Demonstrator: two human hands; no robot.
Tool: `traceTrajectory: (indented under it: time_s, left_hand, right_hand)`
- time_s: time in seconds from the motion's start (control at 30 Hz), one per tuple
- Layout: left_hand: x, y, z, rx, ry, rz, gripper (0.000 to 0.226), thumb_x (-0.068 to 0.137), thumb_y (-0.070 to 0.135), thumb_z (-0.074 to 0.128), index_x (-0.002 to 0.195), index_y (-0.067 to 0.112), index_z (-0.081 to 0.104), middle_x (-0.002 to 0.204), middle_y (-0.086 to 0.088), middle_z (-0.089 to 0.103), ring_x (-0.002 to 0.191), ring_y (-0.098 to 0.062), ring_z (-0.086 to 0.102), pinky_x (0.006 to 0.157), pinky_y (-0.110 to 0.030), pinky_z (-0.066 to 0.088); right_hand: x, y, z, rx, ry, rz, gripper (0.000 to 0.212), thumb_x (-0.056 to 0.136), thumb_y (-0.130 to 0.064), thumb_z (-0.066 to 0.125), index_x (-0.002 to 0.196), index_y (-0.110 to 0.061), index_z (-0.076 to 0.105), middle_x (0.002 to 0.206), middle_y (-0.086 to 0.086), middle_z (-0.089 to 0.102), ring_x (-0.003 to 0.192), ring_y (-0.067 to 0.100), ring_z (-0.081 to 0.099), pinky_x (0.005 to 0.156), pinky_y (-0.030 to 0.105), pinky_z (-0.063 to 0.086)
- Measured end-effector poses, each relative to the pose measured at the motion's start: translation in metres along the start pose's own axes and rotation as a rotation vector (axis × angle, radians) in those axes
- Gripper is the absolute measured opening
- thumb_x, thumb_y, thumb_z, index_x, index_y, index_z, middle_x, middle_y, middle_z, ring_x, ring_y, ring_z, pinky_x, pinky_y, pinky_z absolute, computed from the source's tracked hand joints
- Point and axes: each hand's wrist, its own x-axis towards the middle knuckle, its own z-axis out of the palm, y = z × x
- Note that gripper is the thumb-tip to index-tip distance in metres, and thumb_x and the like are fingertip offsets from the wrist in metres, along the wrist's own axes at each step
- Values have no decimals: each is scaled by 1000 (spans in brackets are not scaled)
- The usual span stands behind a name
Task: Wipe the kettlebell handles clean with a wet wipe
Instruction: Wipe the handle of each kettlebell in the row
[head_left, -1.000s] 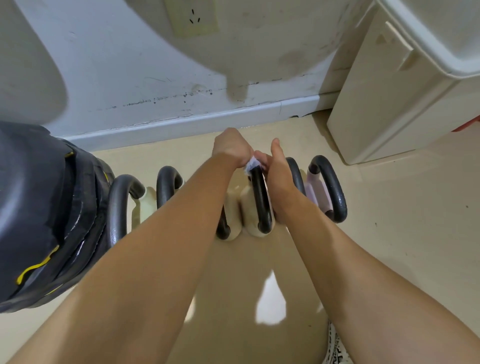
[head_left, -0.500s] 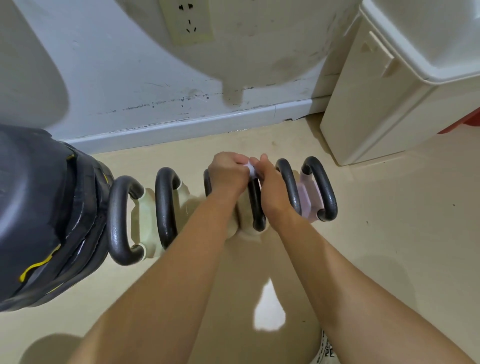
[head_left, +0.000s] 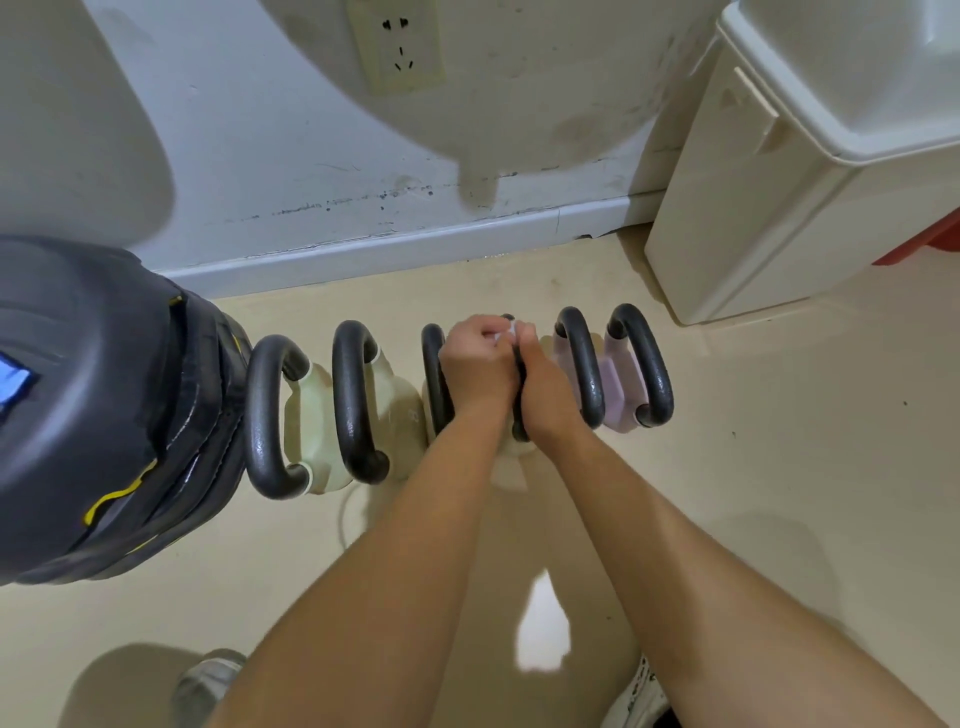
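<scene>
L hand (head_left: 475, 371) + R hand (head_left: 545, 395) both curled shut, pressed together over one black handle (head_left: 519, 431) mid-row; white wet wipe (head_left: 510, 331) pinched betw. fingertips at handle's far bend, prob. to wrap it round the bar. Other handles, e.g. far-right handle (head_left: 655, 374), stand free on floor (head_left: 779, 467) nr wall. Dark bag (head_left: 104, 389) to left.

Left hand (head_left: 475, 364) and right hand (head_left: 545, 392) together, fingers curled

Both hands (head_left: 511, 371) press a wet wipe (head_left: 506, 332) onto a kettlebell handle (head_left: 518, 415).
</scene>
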Motion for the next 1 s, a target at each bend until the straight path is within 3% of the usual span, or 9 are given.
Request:
traceTrajectory:
  time_s: [0.13,0.23,0.33,0.4,0.47,0.6,0.73,0.9,1.0]
  left_hand:
    - [7,5,-2,76,-35,0,4,87,17,67,87,17,71,88,0,71,87,-18,70,80,-28,56]
    - [-18,-13,-11,26,-80,42,10,84,16,66,80,24,69,87,-2,73,83,-18,71,84,-37,58]
    - [-53,-28,-20,112,-92,101,14,89,12,63,86,22,72,94,-4,72,88,-20,68,84,-36,56]
    - [-75,-28,-22,-64,-56,-19,18,85,17,59,75,19,74,93,-11,72,89,-26,69,86,-42,57]
    - [-87,-33,-22,-132,-19,-89,23,82,22,57,67,19,73,90,-14,72,88,-28,70,84,-43,58]
    - [-96,-41,-26,-2,-61,-67,12,90,16,63,82,20,70,82,6,71,78,-10,68,74,-24,55]
    - [-94,-45,-28,236,-52,11,9,92,15,64,93,20,71,95,7,69,81,-6,61,71,-12,44]
    - [-100,-53,-30,307,-26,100,12,90,10,67,91,21,72,105,-1,65,88,-15,65,81,-28,54]
    - [-110,-53,-36,272,-34,109,10,92,9,65,93,19,69,105,1,61,85,-12,63,79,-24,50]
  right_hand:
    - [11,-9,-3,-17,-21,32,53,91,-63,43,101,-25,78,108,1,78,113,15,69,107,44,49]
    - [-20,5,-9,-126,11,-66,41,103,-46,39,88,-30,74,87,-5,74,87,7,69,86,36,55]
    - [-56,38,-13,-200,51,-183,35,111,-29,31,114,-41,65,100,-16,71,99,-8,66,87,12,48]
    - [-71,52,-13,-268,80,-193,36,112,-30,30,130,-43,58,105,-23,69,104,-13,64,86,6,46]
    - [-78,62,-11,-263,85,-142,35,111,-36,30,129,-49,57,105,-21,71,107,-6,66,87,10,48]
    - [-93,57,-17,-293,121,-143,36,112,-28,34,121,-59,51,101,-33,62,95,-24,59,79,-2,41]
    - [-89,53,-27,-401,169,-130,33,106,-19,44,128,-27,68,99,-14,71,93,2,67,74,10,47]
    - [-80,46,-34,-252,220,9,36,97,-13,50,130,-20,63,119,-4,69,110,15,64,77,17,46]
    - [-83,47,-37,-301,238,32,46,98,-11,47,143,-20,53,132,-1,62,120,18,58,95,27,46]
